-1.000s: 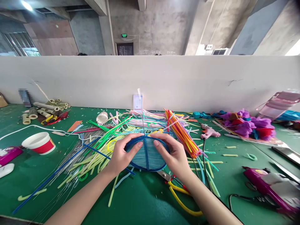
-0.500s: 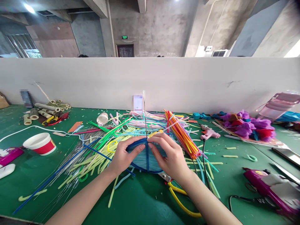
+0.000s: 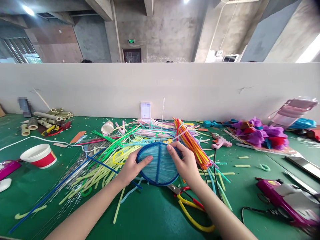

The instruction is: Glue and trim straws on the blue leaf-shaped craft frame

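Note:
Between my two hands is a round blue disc [image 3: 167,168] with a darker blue pipe-cleaner rim and a bar down its middle. Thin bare wires [image 3: 162,116] stick up from the top of that bar. My left hand [image 3: 133,166] grips the disc's left edge, thumb lying on its face. At the upper right edge, my right hand [image 3: 183,163] pinches the rim between thumb and fingers. Below the disc, yellow-handled scissors or shears [image 3: 192,216] lie partly under my right forearm. Pipe cleaners [image 3: 100,176] in pale yellow-green spread behind my left hand.
An orange bundle of pipe cleaners [image 3: 193,143] lies behind my right hand, near a pink glue gun [image 3: 221,141]. Purple and red flowers [image 3: 257,135] and a magenta tool [image 3: 285,200] are to the right. A paper cup [image 3: 40,156] and bamboo pieces [image 3: 50,116] stand left.
The disc's face has come further into view, with its top rim now showing. My left fingers have moved down its left side, and my right hand has shifted off the top centre.

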### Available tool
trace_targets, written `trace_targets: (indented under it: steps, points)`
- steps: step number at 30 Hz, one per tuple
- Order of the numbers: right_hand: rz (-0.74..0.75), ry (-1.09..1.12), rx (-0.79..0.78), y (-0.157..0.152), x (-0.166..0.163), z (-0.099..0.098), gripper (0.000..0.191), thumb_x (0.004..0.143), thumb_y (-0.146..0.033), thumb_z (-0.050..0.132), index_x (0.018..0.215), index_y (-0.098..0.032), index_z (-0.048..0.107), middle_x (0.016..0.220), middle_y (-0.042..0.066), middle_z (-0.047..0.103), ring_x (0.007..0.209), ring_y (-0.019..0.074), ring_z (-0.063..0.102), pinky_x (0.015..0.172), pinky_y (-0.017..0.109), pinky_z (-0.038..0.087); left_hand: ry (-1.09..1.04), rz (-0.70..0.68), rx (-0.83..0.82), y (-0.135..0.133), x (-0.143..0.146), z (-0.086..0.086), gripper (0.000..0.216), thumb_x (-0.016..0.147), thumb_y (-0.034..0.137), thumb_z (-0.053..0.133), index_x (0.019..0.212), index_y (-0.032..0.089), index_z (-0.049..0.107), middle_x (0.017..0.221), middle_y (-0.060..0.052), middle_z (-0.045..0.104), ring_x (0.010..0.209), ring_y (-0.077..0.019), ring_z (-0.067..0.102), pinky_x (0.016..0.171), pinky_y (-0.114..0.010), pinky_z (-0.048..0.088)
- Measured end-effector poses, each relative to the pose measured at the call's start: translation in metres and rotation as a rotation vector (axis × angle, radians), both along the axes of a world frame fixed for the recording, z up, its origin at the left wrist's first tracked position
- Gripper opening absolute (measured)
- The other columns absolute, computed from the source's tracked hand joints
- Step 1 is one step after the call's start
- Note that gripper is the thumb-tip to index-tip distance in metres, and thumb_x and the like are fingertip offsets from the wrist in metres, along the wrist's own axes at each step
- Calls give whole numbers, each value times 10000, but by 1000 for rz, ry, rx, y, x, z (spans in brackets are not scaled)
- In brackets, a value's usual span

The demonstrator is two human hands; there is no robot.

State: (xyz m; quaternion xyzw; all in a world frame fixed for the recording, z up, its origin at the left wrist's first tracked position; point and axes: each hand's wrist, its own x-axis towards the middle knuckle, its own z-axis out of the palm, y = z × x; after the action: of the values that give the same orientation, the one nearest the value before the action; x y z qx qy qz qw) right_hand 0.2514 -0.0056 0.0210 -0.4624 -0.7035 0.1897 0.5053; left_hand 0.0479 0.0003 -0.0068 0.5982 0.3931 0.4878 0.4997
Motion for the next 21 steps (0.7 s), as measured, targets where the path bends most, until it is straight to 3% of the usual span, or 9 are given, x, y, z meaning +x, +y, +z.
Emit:
trace_targets:
  steps: [7,14,21]
  points:
    - [-6,69,-27,3,1,-2,310,935,-458,541,843,-191,666,770,12,673,725,168,604,673,260,452,-15,-27,-128,-1,-2,-3,385,780,443,739,1053,172,728,1095,-88,751,1009,-280,685,910,-387,532]
    - [77,225,-160,8,3,0,383,877,-543,589,867,-169,668,773,27,665,682,161,584,577,251,439,-103,14,-173,0,-3,-3,371,771,427,752,1036,168,728,1101,-103,751,1046,-298,679,907,-405,531]
    - [12,104,-91,7,5,-2,376,893,-516,583,725,-182,615,675,10,616,611,141,533,549,252,424,-144,39,-165,0,-5,-3,357,757,392,776,1032,167,735,1047,-95,765,992,-290,698,889,-399,543]
